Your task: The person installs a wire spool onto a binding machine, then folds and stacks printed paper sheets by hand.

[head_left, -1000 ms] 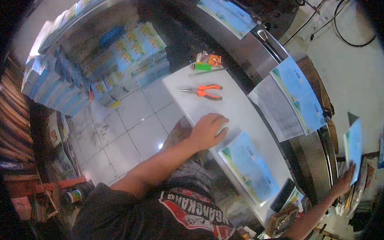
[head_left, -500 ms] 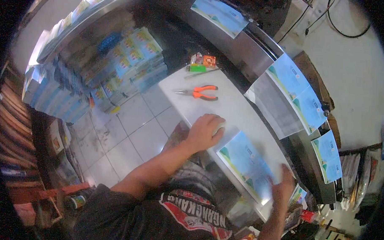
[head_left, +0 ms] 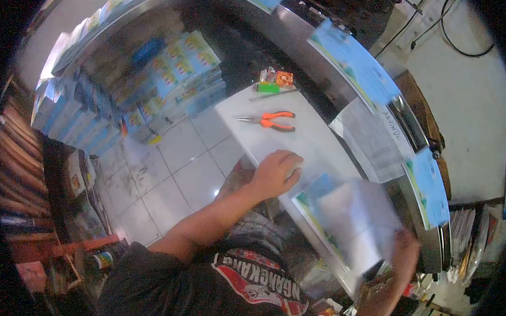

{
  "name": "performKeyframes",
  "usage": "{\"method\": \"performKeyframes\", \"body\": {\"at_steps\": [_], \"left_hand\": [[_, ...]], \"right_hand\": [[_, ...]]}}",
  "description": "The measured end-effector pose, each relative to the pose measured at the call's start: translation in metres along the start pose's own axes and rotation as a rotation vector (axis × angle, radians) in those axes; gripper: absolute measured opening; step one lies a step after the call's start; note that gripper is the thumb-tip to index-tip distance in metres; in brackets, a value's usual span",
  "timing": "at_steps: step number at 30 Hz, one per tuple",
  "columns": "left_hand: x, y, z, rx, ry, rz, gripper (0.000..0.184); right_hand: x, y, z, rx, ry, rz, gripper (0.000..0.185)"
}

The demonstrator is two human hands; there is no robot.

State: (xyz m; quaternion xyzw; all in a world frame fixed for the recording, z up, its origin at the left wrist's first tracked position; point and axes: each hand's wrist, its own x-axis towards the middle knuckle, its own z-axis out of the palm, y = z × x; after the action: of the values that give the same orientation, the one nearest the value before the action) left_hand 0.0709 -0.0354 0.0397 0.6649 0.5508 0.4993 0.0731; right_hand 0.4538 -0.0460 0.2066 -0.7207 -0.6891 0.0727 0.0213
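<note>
My left hand rests at the near edge of the white table, its fingers curled round something small and pale. My right hand, smeared by motion, grips a blurred sheet, pale side showing, over a stack of blue printed sheets on the table. Pliers with orange handles lie farther up the table, beside a thin metal rod, a green lighter and a small orange and white pack.
Beyond the table runs a curved metal rail carrying blue sheets. A white paper marked in pen hangs beside it. Tall stacks of printed sheets stand on the left. A dark cable hangs at upper right.
My right hand came back from the far right, then lifted a sheet off the table stack. The blue sheets on the rail shifted up and left. My left hand stayed in place.
</note>
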Motion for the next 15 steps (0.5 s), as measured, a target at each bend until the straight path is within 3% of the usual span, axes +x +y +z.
{"method": "performKeyframes", "body": {"at_steps": [1, 3, 5, 6, 8, 9, 11, 15], "left_hand": [[0.001, -0.001, 0.001, -0.007, -0.014, -0.004, 0.023], [0.0, -0.001, 0.001, 0.003, -0.017, -0.005, 0.023], [-0.001, 0.002, 0.0, 0.01, -0.027, -0.001, 0.022], [-0.001, 0.003, -0.001, 0.028, -0.01, 0.008, 0.022], [0.001, 0.004, -0.001, 0.047, 0.009, 0.023, 0.022], [0.0, 0.003, 0.0, 0.034, -0.011, -0.005, 0.023], [-0.003, 0.0, 0.001, 0.025, -0.033, -0.033, 0.024], [-0.001, 0.0, 0.002, 0.018, -0.048, -0.041, 0.024]], "right_hand": [[0.008, 0.018, -0.023, 0.179, 0.144, -0.028, 0.03], [0.033, 0.083, -0.06, 0.036, 0.569, -0.016, 0.032], [0.045, 0.088, -0.092, -0.334, 1.065, -0.225, 0.036], [0.061, 0.11, -0.093, -0.334, 1.065, -0.226, 0.036], [0.098, 0.159, -0.079, -0.031, 1.062, -0.177, 0.044], [0.103, 0.163, -0.062, -0.028, 1.064, -0.179, 0.044], [0.112, 0.172, -0.023, -0.089, 0.784, -0.132, 0.047], [0.104, 0.179, 0.03, -0.085, 0.68, -0.278, 0.047]]}}
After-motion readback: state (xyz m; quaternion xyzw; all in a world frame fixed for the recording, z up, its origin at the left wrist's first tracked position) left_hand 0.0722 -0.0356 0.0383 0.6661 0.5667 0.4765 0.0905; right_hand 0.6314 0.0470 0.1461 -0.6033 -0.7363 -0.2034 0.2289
